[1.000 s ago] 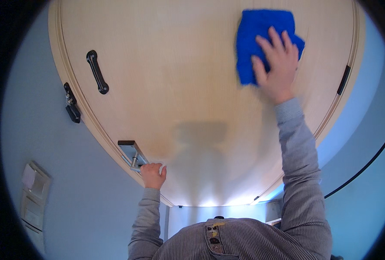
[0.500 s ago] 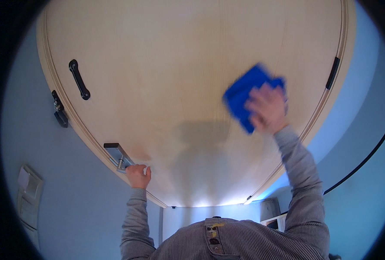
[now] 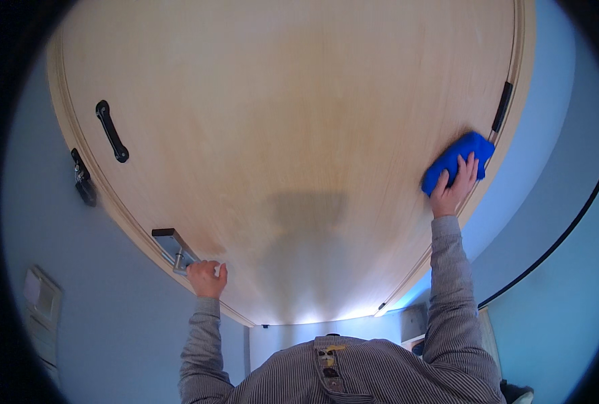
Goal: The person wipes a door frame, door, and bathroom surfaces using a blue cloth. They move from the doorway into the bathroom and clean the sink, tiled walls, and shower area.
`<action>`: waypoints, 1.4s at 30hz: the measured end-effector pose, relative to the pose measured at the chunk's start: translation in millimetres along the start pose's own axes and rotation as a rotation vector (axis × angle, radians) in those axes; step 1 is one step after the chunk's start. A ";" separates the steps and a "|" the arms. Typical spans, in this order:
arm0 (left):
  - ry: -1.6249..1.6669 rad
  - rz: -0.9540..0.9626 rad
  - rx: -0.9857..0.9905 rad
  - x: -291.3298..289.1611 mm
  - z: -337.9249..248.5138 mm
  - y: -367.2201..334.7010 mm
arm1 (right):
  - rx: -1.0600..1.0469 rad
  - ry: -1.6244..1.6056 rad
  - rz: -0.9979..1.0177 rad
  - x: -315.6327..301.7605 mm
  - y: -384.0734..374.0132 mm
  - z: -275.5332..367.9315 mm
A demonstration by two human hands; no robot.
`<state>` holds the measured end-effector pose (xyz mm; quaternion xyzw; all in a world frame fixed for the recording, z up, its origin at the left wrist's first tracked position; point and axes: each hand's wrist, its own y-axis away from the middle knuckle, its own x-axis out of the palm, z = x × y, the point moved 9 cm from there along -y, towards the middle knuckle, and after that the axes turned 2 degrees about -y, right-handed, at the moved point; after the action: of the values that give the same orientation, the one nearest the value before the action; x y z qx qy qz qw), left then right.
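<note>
Head view: right hand [image 3: 456,185] presses blue cloth [image 3: 456,160] flat on wooden door [image 3: 299,135], beside the hinge edge. Left hand [image 3: 206,277] clenched on lever handle [image 3: 173,246]. Wiping underway; remaining panel lies leftward of cloth.

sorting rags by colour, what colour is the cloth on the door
Bright blue cloth, under the right hand; head view.
</note>
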<state>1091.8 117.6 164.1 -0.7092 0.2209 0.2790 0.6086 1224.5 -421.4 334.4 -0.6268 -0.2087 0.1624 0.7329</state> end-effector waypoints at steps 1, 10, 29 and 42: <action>0.010 0.004 -0.003 -0.4 -0.1 -0.3 | 0.014 0.002 -0.006 -0.9 5.3 -1.7; 0.054 -0.003 0.049 -7.0 -6.1 -3.2 | -0.115 0.035 -0.097 43.9 -109.9 96.2; 0.330 0.098 0.244 -4.5 3.3 4.9 | -0.954 -0.529 0.666 165.4 62.6 525.8; 0.242 0.263 0.342 18.7 1.7 12.8 | -0.611 -0.434 0.265 211.1 -1.8 629.6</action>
<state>1097.1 117.7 142.0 -0.5893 0.4265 0.2276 0.6473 1085.2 219.6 437.8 -0.7886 -0.3147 0.3148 0.4243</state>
